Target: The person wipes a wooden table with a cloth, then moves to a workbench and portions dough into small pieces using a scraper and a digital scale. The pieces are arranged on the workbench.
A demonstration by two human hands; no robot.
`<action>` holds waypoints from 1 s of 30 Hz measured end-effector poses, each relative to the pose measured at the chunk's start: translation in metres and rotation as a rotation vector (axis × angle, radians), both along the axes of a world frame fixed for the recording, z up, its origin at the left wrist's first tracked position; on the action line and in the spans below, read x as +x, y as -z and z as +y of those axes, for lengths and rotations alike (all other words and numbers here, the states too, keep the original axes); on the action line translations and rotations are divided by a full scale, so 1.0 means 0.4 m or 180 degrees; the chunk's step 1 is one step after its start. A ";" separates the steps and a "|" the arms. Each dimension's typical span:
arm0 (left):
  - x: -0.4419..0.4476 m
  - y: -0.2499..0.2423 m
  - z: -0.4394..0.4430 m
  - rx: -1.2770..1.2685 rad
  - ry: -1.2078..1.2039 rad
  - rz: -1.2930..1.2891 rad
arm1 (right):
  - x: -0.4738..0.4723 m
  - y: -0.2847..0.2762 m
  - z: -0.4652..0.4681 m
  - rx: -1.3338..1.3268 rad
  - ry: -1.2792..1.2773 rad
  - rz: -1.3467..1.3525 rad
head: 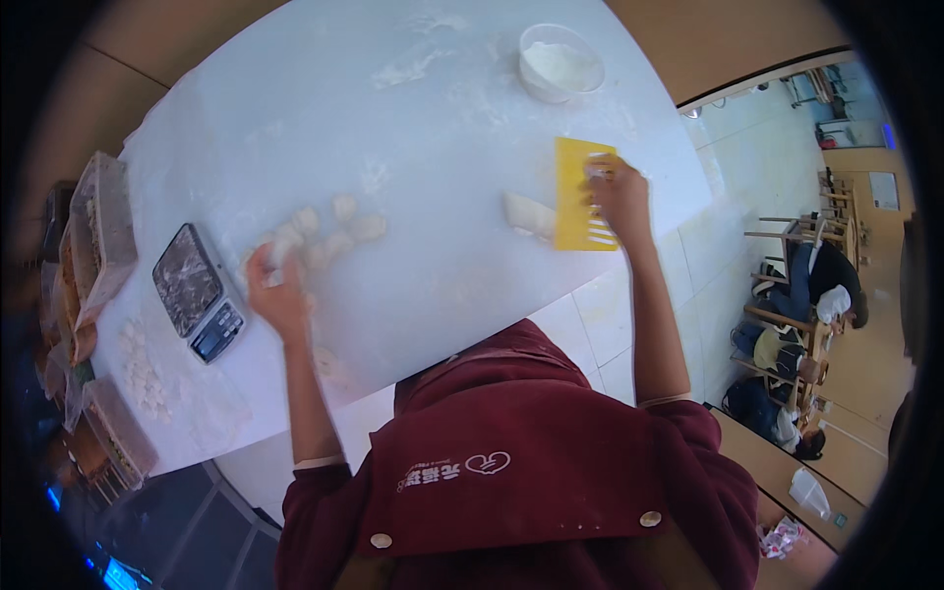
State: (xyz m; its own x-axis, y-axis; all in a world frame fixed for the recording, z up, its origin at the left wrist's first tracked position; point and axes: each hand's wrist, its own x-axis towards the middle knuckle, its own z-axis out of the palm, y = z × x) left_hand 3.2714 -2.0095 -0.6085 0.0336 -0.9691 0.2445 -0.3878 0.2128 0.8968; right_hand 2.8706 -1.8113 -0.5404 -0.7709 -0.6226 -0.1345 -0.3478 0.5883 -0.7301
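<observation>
My right hand (621, 198) grips a yellow plastic dough scraper (571, 195) with slots along one side. The scraper stands at the right end of a short dough log (527, 212) and covers part of it. Over a cluster of cut dough pieces (335, 240) on the left is my left hand (279, 299). Its thumb and fingers surround a pale dough piece (280, 249), but blur hides whether they grip it. A digital kitchen scale (188, 276), its plate dusted with flour, lies left of that hand.
A clear plastic bowl of flour (560, 68) stands at the table's far right. Small pale pieces (144, 372) lie by the scale. Plastic food containers (109, 236) line the left edge of the white table (442, 140). Seated people (793, 346) are off to the right.
</observation>
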 end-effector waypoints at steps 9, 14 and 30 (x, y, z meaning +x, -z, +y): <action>0.520 0.032 -0.211 -0.0672 -0.0889 -0.1696 | -0.118 0.084 0.133 0.1451 0.0178 0.0861; 0.590 -0.007 -0.181 -0.0209 -0.1428 -0.0916 | -0.115 0.084 0.135 0.1298 0.0171 0.0871; 0.516 0.009 -0.192 -0.0191 -0.0530 -0.1105 | -0.110 0.077 0.133 0.1149 0.0308 0.0609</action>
